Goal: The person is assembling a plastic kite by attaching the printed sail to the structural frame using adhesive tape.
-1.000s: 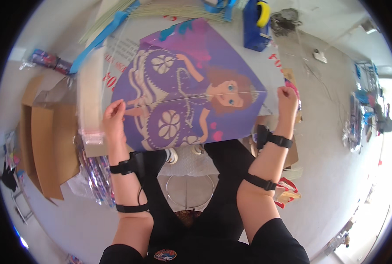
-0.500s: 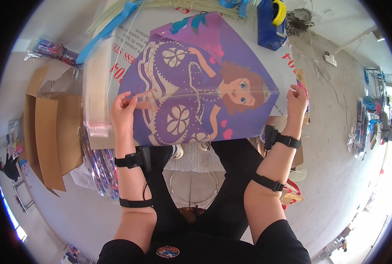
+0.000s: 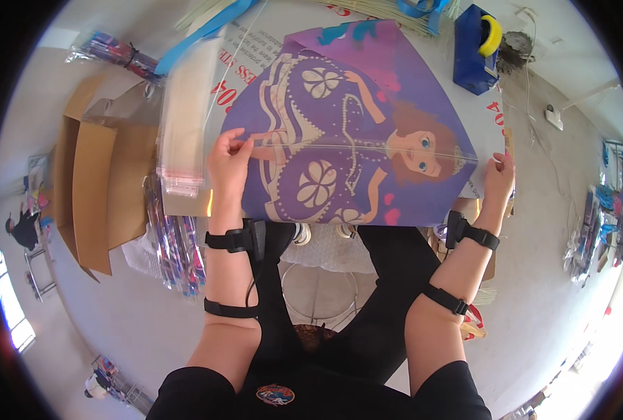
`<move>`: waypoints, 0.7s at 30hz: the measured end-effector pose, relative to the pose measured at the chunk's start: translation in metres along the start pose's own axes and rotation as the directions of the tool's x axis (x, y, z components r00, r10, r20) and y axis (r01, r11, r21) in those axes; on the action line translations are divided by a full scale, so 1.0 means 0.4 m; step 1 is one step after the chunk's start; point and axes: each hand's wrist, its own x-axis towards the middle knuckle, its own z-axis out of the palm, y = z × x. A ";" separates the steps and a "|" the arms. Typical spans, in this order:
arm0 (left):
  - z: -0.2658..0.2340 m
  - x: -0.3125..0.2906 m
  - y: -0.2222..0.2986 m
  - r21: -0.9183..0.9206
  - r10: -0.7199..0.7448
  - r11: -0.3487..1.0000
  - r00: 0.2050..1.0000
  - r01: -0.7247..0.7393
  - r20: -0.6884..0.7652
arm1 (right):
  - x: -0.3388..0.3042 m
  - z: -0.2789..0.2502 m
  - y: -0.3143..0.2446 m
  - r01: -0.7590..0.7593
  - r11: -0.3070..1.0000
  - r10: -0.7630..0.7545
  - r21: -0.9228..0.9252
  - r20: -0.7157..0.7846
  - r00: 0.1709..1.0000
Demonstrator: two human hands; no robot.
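A purple kite, diamond-shaped and printed with a cartoon princess, lies flat on the worktop. Along its middle, from one side to the other, runs a thin pale rod; whether it is stiff or a string is hard to tell. My left hand is closed in a pinch on the rod's left end, at the kite's lower edge. Just beyond the pointed right tip, my right hand has its thumb and fingers pinched together at the rod's other end; the fingers partly hide that end.
A blue tape dispenser with a yellow roll stands at the far right. Clear plastic sleeves lie on the left, by a blue strap. Thin pale rods are bundled at the back. An open cardboard box sits left.
The whole scene has shifted right in view as the head turned. Both hands keep their pinches at the two ends, and the kite lies as before.
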 end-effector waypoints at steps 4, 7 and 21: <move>-0.001 -0.006 0.015 -0.016 -0.036 0.999 0.999 0.036 0.002 | 0.005 0.003 0.002 -0.067 0.998 0.067 0.011 0.021 0.998; 0.000 -0.009 0.023 -0.005 -0.041 0.999 0.999 0.041 0.008 | 0.010 0.007 0.013 -0.060 0.998 0.060 -0.006 0.024 0.998; -0.008 0.015 -0.024 0.209 0.110 0.971 0.993 -0.114 0.029 | -0.005 0.008 -0.006 -0.011 0.998 0.010 -0.064 -0.011 1.000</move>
